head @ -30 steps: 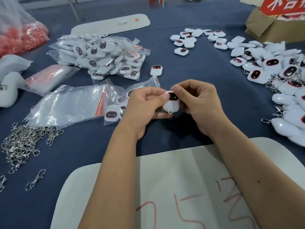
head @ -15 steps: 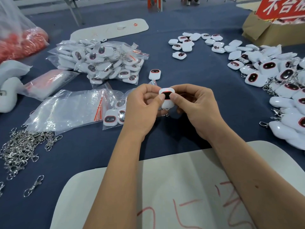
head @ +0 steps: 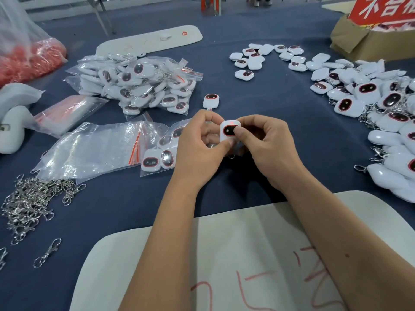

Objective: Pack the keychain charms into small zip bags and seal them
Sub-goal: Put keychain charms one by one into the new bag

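Head view: one white charm (head: pixel 229 131) with a red-ringed dark face is pinched upright between both hands, above the blue bench (head: pixel 269 104). The left hand (head: pixel 199 151) is curled round its left edge and lower side, thumb under the bottom; the right hand (head: pixel 267 149) is curled on its right side, thumb tip pressed on the dark face. A metal ring is just seen below the grip, half hidden. No bag is held by either grip.

Just left of the grip a zip bag (head: pixel 164 149) with several charms inside is lying flat; further left a stack of empty zip bags (head: pixel 89 151) is seen. Beyond the grip, a single loose charm (head: pixel 210 101) and a pile of filled bags (head: pixel 143 84). To the right, a heap of unpacked charms (head: pixel 381 102).

Risks, judged: the smooth shell could be squeezed out of a fingertip pinch and dropped into the loose heap, so packed and unpacked are mixed. The clasp could snag the bag mouth and the seal be left part open.
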Demonstrator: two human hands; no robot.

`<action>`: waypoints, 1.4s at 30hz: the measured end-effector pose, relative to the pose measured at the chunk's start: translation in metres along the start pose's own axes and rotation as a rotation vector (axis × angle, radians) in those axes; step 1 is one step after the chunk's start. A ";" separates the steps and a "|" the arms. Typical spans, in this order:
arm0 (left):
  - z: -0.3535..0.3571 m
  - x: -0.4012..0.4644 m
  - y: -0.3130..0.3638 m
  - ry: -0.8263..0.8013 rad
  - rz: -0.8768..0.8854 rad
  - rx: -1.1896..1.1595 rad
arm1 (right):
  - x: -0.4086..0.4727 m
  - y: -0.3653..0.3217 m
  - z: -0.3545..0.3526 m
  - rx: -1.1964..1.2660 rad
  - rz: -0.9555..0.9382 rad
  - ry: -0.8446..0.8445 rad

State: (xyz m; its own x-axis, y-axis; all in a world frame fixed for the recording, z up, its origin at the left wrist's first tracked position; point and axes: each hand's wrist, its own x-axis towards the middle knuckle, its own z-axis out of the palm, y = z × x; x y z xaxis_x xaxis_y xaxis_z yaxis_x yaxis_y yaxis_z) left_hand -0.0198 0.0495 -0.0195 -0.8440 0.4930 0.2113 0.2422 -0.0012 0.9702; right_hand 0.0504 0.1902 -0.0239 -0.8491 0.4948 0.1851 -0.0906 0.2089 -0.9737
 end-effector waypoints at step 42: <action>0.009 0.011 0.001 0.455 0.003 0.695 | 0.003 0.005 0.003 -0.019 0.066 0.050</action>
State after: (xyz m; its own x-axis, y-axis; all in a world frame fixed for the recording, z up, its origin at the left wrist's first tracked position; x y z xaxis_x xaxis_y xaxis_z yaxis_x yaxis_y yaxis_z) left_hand -0.0249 0.0629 -0.0174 -0.9179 0.0932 0.3858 0.3590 0.6093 0.7070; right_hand 0.0454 0.1903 -0.0288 -0.8256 0.5497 0.1273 -0.0246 0.1902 -0.9814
